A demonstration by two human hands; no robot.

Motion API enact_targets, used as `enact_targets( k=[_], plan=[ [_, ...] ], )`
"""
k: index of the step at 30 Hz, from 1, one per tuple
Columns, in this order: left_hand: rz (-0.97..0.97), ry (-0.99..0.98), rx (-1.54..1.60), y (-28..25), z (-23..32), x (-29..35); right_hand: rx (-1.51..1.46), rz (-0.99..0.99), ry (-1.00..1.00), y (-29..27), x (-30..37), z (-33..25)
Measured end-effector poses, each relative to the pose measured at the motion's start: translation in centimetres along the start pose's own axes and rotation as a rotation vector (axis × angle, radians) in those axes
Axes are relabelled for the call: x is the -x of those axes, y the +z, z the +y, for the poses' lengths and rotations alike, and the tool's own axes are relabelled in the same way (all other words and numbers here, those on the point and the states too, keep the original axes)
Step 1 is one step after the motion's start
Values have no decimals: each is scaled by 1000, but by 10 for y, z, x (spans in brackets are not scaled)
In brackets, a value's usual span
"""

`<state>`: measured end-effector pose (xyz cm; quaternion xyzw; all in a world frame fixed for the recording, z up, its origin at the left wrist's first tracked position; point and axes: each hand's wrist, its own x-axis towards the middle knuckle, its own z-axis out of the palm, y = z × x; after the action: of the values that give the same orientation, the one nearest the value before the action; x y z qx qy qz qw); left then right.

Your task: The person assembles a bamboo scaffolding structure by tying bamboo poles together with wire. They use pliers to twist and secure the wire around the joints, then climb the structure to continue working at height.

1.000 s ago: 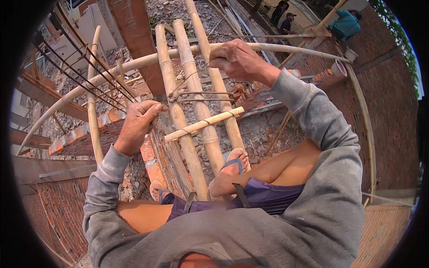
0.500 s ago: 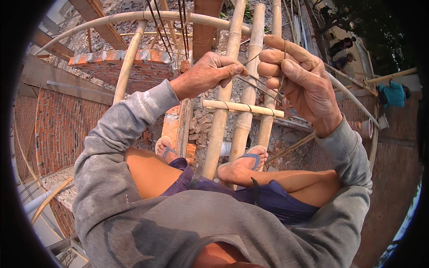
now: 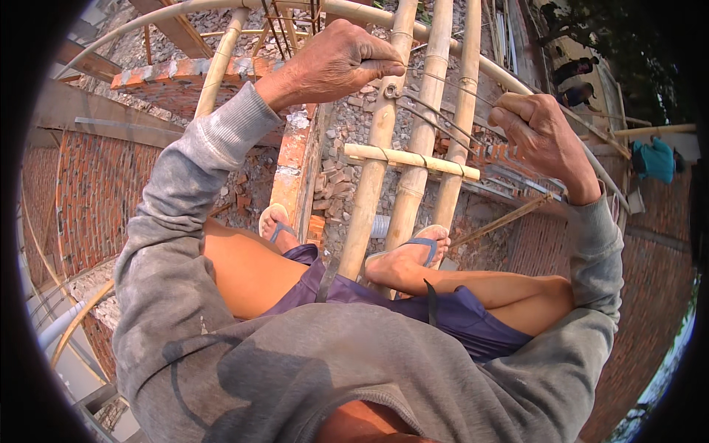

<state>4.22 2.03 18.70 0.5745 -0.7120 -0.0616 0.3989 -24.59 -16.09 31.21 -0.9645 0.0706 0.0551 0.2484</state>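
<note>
A thin wire (image 3: 445, 79) stretches across the upright bamboo poles (image 3: 421, 122), between my two hands. My left hand (image 3: 332, 63) is closed in a pinch on one end, by the leftmost pole. Out to the right of the poles, my right hand (image 3: 543, 136) has its fingers closed round the other end. Just below the wire, a dark metal tool (image 3: 432, 112) with two long thin handles and a small rounded head lies across the poles. Lower down, a short bamboo crosspiece (image 3: 413, 160) is tied over the poles with dark lashings.
My sandalled feet (image 3: 425, 249) are by the poles and a brick wall top (image 3: 289, 166). Broken bricks and rubble (image 3: 340, 177) lie below. A curved bamboo rail (image 3: 177, 11) runs across the far side. At far right, a person in a teal top (image 3: 653, 160) is below, with others beyond.
My hands have moved apart, the left up and leftward, the right outward and down. The wire between them is now drawn out long, and the dark tool shows more fully.
</note>
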Motion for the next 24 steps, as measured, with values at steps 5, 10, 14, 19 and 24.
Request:
enact_targets(
  k=[5, 10, 14, 19, 24],
  plan=[
    [-50, -363, 652, 32, 27, 7, -1303, 191, -169, -43, 5, -41],
    [-246, -172, 861, 69, 84, 1, -581, 756, -341, -13, -8, -32],
    [-140, 32, 486, 42, 43, -1, 528, 245, -434, 13, 8, -6],
    [-97, -202, 455, 14, -19, 17, -460, 43, 92, -21, 16, -12],
    [-230, -414, 875, 71, 36, 8, -916, 422, -158, -18, -9, -24]
  ],
)
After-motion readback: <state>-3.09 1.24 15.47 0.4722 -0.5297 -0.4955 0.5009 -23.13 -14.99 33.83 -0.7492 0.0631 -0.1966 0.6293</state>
